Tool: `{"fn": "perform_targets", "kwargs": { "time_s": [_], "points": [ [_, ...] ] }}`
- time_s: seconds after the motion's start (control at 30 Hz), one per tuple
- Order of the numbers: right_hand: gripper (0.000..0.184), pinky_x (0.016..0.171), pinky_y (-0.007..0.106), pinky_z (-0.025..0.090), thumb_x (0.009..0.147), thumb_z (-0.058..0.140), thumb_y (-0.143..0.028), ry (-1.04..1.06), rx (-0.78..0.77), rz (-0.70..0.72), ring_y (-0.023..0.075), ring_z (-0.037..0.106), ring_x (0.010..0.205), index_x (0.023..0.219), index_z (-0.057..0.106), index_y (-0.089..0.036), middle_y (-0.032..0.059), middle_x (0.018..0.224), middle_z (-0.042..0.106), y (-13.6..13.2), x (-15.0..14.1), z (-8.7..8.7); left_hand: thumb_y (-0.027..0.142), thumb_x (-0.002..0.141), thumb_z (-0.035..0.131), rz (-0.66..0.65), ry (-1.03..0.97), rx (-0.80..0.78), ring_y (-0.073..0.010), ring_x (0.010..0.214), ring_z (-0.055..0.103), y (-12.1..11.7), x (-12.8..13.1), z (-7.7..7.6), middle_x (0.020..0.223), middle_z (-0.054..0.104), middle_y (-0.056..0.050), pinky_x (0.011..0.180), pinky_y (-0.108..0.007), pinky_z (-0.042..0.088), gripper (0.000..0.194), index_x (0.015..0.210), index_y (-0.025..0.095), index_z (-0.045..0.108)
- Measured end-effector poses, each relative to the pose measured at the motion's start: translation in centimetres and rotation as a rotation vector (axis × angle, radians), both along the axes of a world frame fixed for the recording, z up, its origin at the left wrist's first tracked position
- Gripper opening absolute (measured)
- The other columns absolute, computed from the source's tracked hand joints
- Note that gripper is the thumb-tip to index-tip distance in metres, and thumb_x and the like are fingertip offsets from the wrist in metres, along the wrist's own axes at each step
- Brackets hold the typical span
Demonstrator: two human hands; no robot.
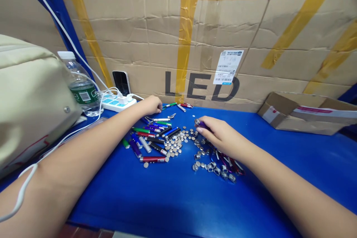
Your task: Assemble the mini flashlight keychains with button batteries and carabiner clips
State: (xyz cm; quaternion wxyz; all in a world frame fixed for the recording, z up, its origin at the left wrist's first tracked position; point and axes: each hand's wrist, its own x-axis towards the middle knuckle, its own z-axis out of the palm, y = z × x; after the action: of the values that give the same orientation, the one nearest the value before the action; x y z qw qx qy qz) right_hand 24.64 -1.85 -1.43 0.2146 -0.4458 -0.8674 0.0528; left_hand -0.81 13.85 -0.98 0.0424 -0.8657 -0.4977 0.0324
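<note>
Right hand (221, 136), fingers curled and clenched around a short purple metal tube (201, 124), just above the tabletop at the edge of a scatter of small parts. Left hand (150, 105) at the far end of the scatter, fingertips just beside a slim green-and-silver metal tube (169, 105); grip loose-looking, though whether anything sits inside the curled fingers, impossible to tell. Between the two hands, a heap of slim metal tubes in red, blue, purple, green, black and silver (147, 137), lying crisscross on a glossy blue tabletop (173, 204). Right beside that heap, a cluster of small silver button cells (174, 145). Under the right wrist, a pile of stubby silver metal rings (213, 167) mixed with coloured clips (231, 165), too small to name exactly. Off to the left, a white-and-blue power strip (118, 103) with white plugs, a black-screened phone (122, 83) propped upright against the wall, a clear plastic water bottle with a green label (80, 85), and a bulging beige fabric bag (28, 96). Behind everything, a creased cardboard wall (178, 26) patched with yellow tape, printed with black letters reading LED, and bearing a white shipping label (228, 67); at the right, a flattened, torn cardboard box (301, 115) on the tabletop
</note>
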Motion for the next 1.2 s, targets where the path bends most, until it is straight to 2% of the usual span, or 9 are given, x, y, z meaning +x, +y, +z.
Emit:
{"fn": "perform_targets", "kwargs": {
  "time_s": [0.17, 0.33, 0.5, 0.6, 0.7, 0.8, 0.87, 1.0, 1.2],
  "points": [
    [0.025, 0.077, 0.032, 0.045, 0.095, 0.036, -0.037, 0.008, -0.016, 0.021, 0.0208, 0.058, 0.093, 0.1, 0.054, -0.02, 0.0079, 0.103, 0.063, 0.0, 0.1, 0.0, 0.016, 0.067, 0.057, -0.039, -0.064, -0.008, -0.0186, 0.079, 0.063, -1.0, 0.7, 0.3, 0.086, 0.072, -0.003, 0.069, -0.024, 0.043, 0.023, 0.084, 0.019, 0.073],
    [0.03, 0.076, 0.035, 0.047, 0.095, 0.032, -0.042, 0.065, -0.051, -0.054, 0.022, 0.061, 0.088, 0.096, 0.054, -0.021, 0.0078, 0.099, 0.065, 0.0, 0.0, -0.2, 0.014, 0.067, 0.056, -0.077, -0.192, -0.023, -0.017, 0.084, 0.062, -2.3, 2.0, 1.1, 0.095, 0.071, -0.004, 0.074, -0.023, 0.045, 0.033, 0.097, 0.017, 0.069],
    [0.044, 0.086, 0.037, 0.047, 0.092, 0.04, -0.033, 0.244, -0.024, -0.145, 0.0236, 0.058, 0.109, 0.135, 0.035, -0.024, 0.0093, 0.123, 0.058, 0.0, 0.0, -0.2, 0.018, 0.074, 0.053, -0.115, -0.133, -0.006, -0.0182, 0.089, 0.062, -2.3, 2.5, 1.1, 0.1, 0.07, -0.004, 0.078, -0.025, 0.044, 0.029, 0.098, 0.018, 0.069],
    [0.038, 0.075, 0.035, 0.05, 0.091, 0.039, -0.031, 0.308, -0.037, -0.177, 0.0212, 0.064, 0.093, 0.128, 0.043, -0.026, 0.0061, 0.108, 0.064, -0.1, 0.2, 0.1, 0.021, 0.078, 0.05, -0.156, -0.125, -0.034, -0.0177, 0.092, 0.062, -2.0, 2.3, 0.8, 0.104, 0.069, -0.003, 0.08, -0.025, 0.044, 0.03, 0.1, 0.02, 0.069],
    [0.028, 0.058, 0.03, 0.049, 0.092, 0.034, -0.035, 0.394, -0.212, -0.162, 0.0151, 0.062, 0.061, 0.11, 0.053, -0.024, 0.0017, 0.081, 0.065, -0.1, 0.4, 0.2, 0.027, 0.08, 0.051, -0.176, -0.101, -0.02, -0.0194, 0.094, 0.061, -1.9, 2.3, 0.5, 0.107, 0.068, -0.005, 0.081, -0.027, 0.043, 0.031, 0.106, 0.02, 0.068],
    [0.033, 0.054, 0.027, 0.048, 0.088, 0.047, -0.038, 0.509, -0.331, -0.094, 0.013, 0.062, 0.059, 0.117, 0.043, -0.022, 0.003, 0.09, 0.066, 0.0, 0.2, -0.1, 0.028, 0.081, 0.051, -0.167, -0.02, 0.026, -0.0216, 0.096, 0.061, -1.9, 2.5, 0.2, 0.108, 0.068, -0.008, 0.081, -0.027, 0.043, 0.032, 0.108, 0.018, 0.067],
    [0.035, 0.055, 0.026, 0.049, 0.086, 0.049, -0.034, 0.47, -0.354, -0.079, 0.0128, 0.063, 0.062, 0.118, 0.041, -0.022, 0.0042, 0.094, 0.067, 0.0, 0.0, -0.2, 0.026, 0.081, 0.051, -0.137, 0.004, 0.017, -0.0208, 0.094, 0.061, -1.9, 2.6, -0.1, 0.105, 0.068, -0.007, 0.078, -0.025, 0.043, 0.03, 0.104, 0.019, 0.068],
    [0.028, 0.056, 0.026, 0.045, 0.093, 0.035, -0.034, 0.202, -0.268, -0.129, 0.0134, 0.059, 0.053, 0.112, 0.052, -0.023, -0.001, 0.067, 0.065, -0.1, 0.1, 0.1, 0.024, 0.079, 0.051, -0.072, -0.039, -0.042, -0.0186, 0.083, 0.063, -1.9, 2.5, -0.4, 0.094, 0.071, -0.004, 0.069, -0.024, 0.042, 0.024, 0.093, 0.019, 0.069],
    [0.035, 0.062, 0.027, 0.04, 0.09, 0.041, -0.049, -0.037, 0.005, -0.161, 0.0183, 0.059, 0.07, 0.084, 0.062, -0.022, 0.0032, 0.074, 0.066, 0.1, 0.9, 0.7, 0.029, 0.08, 0.055, -0.201, -0.238, 0.01, -0.0165, 0.079, 0.062, -3.9, 3.3, 1.3, 0.089, 0.071, -0.003, 0.07, -0.025, 0.043, 0.021, 0.09, 0.018, 0.07]
  ]
}}
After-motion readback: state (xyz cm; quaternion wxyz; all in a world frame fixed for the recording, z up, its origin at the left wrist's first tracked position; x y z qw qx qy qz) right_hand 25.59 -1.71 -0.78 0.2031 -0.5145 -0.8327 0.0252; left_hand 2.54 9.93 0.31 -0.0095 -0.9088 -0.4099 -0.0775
